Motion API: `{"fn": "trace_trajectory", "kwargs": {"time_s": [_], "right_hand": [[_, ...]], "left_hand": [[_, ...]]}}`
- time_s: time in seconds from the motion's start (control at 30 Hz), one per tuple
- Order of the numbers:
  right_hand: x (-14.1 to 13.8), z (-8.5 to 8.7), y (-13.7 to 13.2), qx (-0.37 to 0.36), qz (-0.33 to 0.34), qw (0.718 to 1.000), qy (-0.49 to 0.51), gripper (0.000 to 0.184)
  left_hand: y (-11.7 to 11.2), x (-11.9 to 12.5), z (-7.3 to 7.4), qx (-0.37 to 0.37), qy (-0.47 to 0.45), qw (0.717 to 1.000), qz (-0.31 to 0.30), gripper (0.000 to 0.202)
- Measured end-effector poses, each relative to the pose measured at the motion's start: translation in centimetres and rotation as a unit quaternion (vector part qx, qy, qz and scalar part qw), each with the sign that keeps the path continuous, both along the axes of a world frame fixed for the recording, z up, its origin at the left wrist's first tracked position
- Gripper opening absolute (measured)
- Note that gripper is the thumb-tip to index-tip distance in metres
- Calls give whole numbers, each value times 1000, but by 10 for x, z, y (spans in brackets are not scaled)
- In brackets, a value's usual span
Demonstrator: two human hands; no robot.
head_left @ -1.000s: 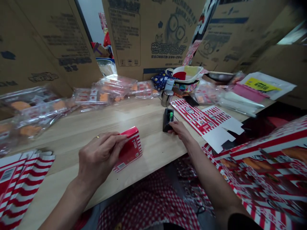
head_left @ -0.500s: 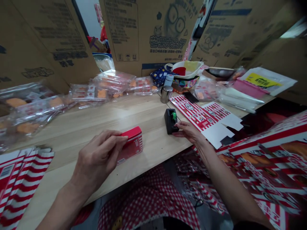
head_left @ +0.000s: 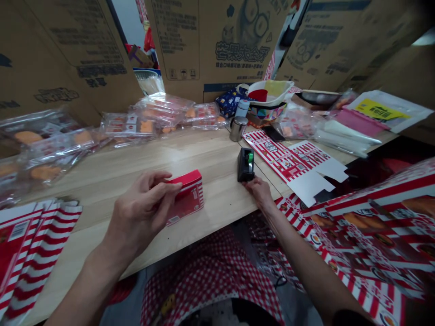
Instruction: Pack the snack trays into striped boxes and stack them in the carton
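Note:
My left hand (head_left: pixel 137 210) pinches the top of a small red box (head_left: pixel 186 199) with striped edges, which stands on the table near its front edge. Thumb and fingers press on the box's near upper corner. To the right of the box is a black tape dispenser (head_left: pixel 243 167) with a green core in its roll. My right hand (head_left: pixel 261 192) is closed at the dispenser's near end, fingertips against its lower front. Whether a strip of tape is between those fingers is hidden. Right of the dispenser lies a flat red-and-white striped carton (head_left: pixel 278 158), unfolded.
Clear bags of orange pieces (head_left: pixel 146 127) line the back of the table (head_left: pixel 142 160). A metal cup (head_left: pixel 238 128) and a white basin (head_left: pixel 283 90) stand behind the dispenser. Folded striped cartons (head_left: pixel 41 235) lie at left; striped packaging (head_left: pixel 367 231) fills the right. Cardboard boxes (head_left: pixel 183 45) wall the back.
My right hand has slid from the dispenser's upper front down to its near lower end. The view has shifted slightly. My left hand keeps the box in about the same place.

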State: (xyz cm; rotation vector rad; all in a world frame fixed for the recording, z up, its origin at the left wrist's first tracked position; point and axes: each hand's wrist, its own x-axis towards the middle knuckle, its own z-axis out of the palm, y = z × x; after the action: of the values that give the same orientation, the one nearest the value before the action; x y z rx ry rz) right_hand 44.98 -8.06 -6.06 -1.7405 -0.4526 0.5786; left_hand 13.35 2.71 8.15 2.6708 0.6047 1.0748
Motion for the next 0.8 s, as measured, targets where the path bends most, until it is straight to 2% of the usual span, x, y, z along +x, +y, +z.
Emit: {"fn": "trace_trajectory", "kwargs": {"time_s": [0.07,0.17,0.23,0.33,0.4,0.47,0.53,0.63,0.7,0.8], "right_hand": [[-3,8,-5,-7,-4,999,-48,24],[-22,33,-19,-6,12,994,-111,17],[-48,56,-28,19,82,986,-147,11],[-98,96,-33,112,235,956,-137,15],[-130,120,-27,159,314,931,-94,29],[-155,136,-16,180,351,918,-42,50],[-171,143,-3,188,351,917,6,64],[-184,142,14,175,330,926,56,74],[-188,138,22,150,310,936,70,77],[-189,133,25,126,292,946,66,77]], "left_hand": [[-3,-1,1,6,9,1000,6,15],[-9,-1,0,16,-12,1000,8,13],[-13,-1,0,11,-36,999,9,13],[-18,-2,3,-21,-32,999,5,20],[-22,-4,5,-49,-18,999,6,22],[-25,-6,6,-90,-27,995,23,22],[-27,-7,4,-137,-57,988,37,26],[-28,-8,-2,-177,-91,980,26,28],[-27,-9,-4,-169,-88,981,30,28],[-26,-10,-2,-103,-54,993,32,21]]}}
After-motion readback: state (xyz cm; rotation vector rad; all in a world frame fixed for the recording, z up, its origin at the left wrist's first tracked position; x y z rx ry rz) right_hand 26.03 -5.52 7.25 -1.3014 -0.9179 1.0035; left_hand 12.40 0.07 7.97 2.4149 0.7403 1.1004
